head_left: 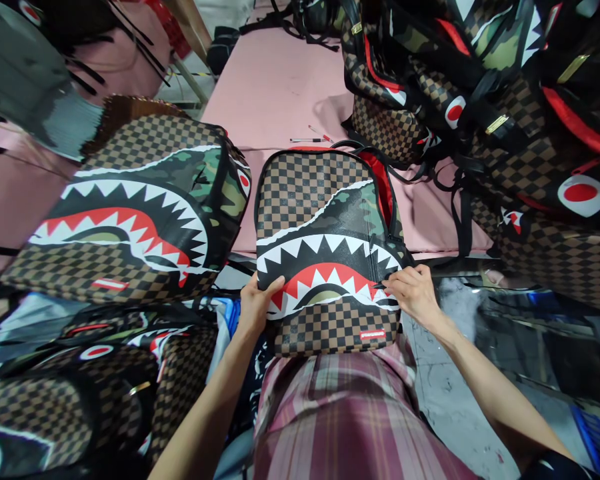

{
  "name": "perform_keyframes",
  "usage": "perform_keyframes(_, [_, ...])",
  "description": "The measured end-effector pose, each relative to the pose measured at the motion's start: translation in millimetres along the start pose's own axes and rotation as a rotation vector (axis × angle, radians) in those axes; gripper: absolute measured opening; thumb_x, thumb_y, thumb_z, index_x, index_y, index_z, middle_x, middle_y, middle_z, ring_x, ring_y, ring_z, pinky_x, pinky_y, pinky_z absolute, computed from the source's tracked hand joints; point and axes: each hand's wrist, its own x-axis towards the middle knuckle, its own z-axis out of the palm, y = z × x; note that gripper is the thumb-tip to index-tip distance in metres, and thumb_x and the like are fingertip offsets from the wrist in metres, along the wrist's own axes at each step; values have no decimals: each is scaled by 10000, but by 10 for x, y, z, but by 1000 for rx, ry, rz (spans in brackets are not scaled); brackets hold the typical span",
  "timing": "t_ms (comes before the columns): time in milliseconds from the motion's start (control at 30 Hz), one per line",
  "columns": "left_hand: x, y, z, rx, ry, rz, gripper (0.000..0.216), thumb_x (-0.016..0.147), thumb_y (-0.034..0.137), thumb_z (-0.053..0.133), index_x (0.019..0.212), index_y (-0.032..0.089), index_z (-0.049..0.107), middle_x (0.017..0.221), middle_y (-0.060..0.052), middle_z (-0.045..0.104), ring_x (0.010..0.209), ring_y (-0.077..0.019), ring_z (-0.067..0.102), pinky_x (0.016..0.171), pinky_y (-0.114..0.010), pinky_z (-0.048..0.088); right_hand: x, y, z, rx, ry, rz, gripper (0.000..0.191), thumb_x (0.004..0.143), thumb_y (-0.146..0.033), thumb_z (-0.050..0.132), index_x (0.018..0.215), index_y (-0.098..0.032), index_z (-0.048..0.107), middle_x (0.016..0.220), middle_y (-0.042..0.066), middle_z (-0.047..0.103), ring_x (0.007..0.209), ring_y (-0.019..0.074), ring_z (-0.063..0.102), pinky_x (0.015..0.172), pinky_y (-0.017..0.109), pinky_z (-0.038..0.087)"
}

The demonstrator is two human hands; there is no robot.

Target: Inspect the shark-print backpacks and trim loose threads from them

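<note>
In front of me a checkered brown-and-black backpack (310, 200) with a shark-mouth print rests on the edge of the pink table and against my plaid-covered lap. Its top zip is open on the right, where red lining shows. My left hand (257, 303) grips the lower left side, thumb on the front panel. At the lower right side, the fingers of my right hand (411, 292) are pinched together at the front panel's edge, near the end of the red mouth print. What lies between those fingertips is too small to make out.
A similar backpack (140, 207) lies at my left. More backpacks (520, 133) are heaped on the right, and others (80, 393) sit below at the lower left. Pens (307, 140) lie on the pink table (275, 87) behind the bag. A grey chair (40, 80) stands at the far left.
</note>
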Motion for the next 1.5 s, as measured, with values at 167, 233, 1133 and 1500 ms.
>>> perform_keyframes(167, [29, -35, -15, 8, 6, 8, 567, 542, 298, 750, 1070, 151, 605, 885, -43, 677, 693, -162, 614, 649, -268, 503, -23, 18, 2, 48, 32, 45, 183, 901, -289, 510, 927, -204, 669, 894, 34, 668, 783, 156, 523, 745, 355, 274])
perform_keyframes(233, [39, -49, -20, -1, 8, 4, 580, 539, 300, 754, 1078, 151, 601, 881, -42, 676, 686, -160, 612, 645, -265, 503, -22, 17, 10, 26, 36, 42, 179, 896, -287, 517, 944, -201, 667, 908, 36, 665, 793, 161, 517, 749, 357, 273])
perform_keyframes(1133, [24, -27, -7, 5, 10, 8, 544, 538, 259, 736, 1059, 163, 612, 949, -50, 671, 759, -182, 627, 689, -283, 504, -178, -49, 19, -11, 22, 16, 151, 886, -244, 524, 936, -195, 658, 886, 37, 651, 793, 166, 487, 729, 347, 271])
perform_keyframes(1500, [13, -30, 3, -19, 8, 10, 532, 543, 256, 746, 1052, 170, 618, 948, -44, 671, 770, -173, 625, 713, -278, 504, -151, -84, 1, -48, -4, 5, 156, 899, -237, 507, 947, -192, 648, 883, 45, 653, 806, 170, 491, 741, 358, 263])
